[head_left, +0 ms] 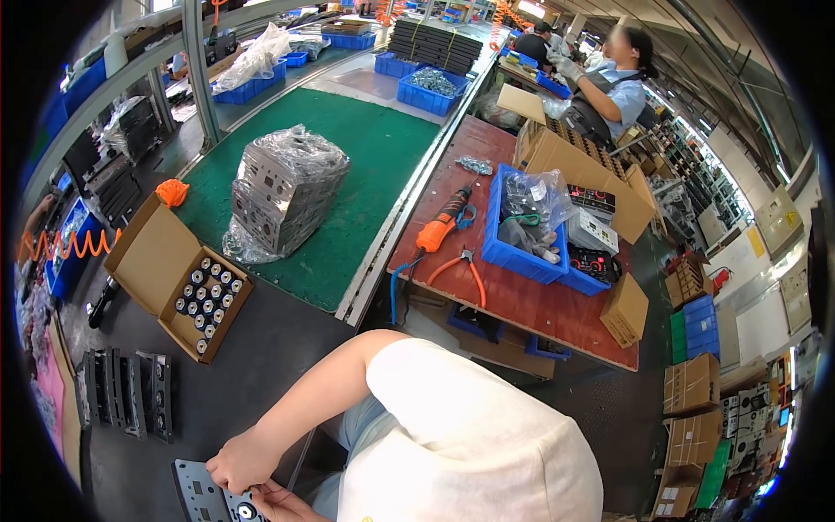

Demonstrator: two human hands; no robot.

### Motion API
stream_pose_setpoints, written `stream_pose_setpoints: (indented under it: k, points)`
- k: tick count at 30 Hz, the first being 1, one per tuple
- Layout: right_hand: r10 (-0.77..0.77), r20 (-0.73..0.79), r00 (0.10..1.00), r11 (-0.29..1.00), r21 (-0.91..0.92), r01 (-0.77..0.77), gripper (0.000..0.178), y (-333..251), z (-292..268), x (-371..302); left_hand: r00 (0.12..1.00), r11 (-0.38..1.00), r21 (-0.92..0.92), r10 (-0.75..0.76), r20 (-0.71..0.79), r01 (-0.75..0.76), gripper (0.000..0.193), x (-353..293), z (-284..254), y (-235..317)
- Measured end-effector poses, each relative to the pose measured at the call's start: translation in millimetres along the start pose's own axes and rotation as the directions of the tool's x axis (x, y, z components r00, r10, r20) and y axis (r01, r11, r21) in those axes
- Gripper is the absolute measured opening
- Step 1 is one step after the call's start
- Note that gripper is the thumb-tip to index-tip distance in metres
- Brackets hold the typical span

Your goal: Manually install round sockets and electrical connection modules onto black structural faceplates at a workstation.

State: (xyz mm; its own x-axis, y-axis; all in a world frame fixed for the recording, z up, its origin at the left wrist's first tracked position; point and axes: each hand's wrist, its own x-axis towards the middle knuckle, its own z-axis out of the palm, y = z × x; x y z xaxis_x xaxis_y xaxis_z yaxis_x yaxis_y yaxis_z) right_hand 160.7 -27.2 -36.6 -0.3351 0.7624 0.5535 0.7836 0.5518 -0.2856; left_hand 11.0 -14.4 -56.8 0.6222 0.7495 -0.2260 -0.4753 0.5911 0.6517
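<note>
At the lower left a grey metal panel (197, 492) with rectangular cutouts lies on the dark bench, partly cut off by the picture's lower edge. A round black knob with a silver centre (247, 511) sits on it. My right hand (245, 461) is closed at the panel's upper edge, fingers curled down over its face; whatever they pinch is hidden. Below it, my left hand (283, 503) grips the panel's edge beside the knob. An open cardboard box (165, 317) of several similar knobs (209, 296) stands farther up the bench.
Black slotted parts (130, 396) stand left of the panel. On the green mat (383, 130) sits a plastic-wrapped stack of metal panels (283, 191). A red table (435, 287) holds an orange power screwdriver (444, 222), pliers (465, 270) and a blue bin (522, 257). A co-worker (609, 87) stands beyond.
</note>
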Motion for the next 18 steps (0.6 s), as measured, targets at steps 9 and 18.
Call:
stream_pose_setpoints:
  k: [9, 18]
  points:
    - [0.096, -0.09, 0.991, 0.994, -0.039, -0.099, 0.014, -4.8, 7.2, 2.0, 0.999, 0.999, 0.043, -0.017, -0.049, 0.019, 0.018, 0.9, -7.4, 0.3]
    - [0.055, 0.039, 0.998, 0.989, -0.143, -0.049, 0.012, -9.1, -8.4, 7.7, 0.997, 0.998, 0.051, -0.016, -0.079, 0.02, 0.022, 7.2, -11.4, -2.8]
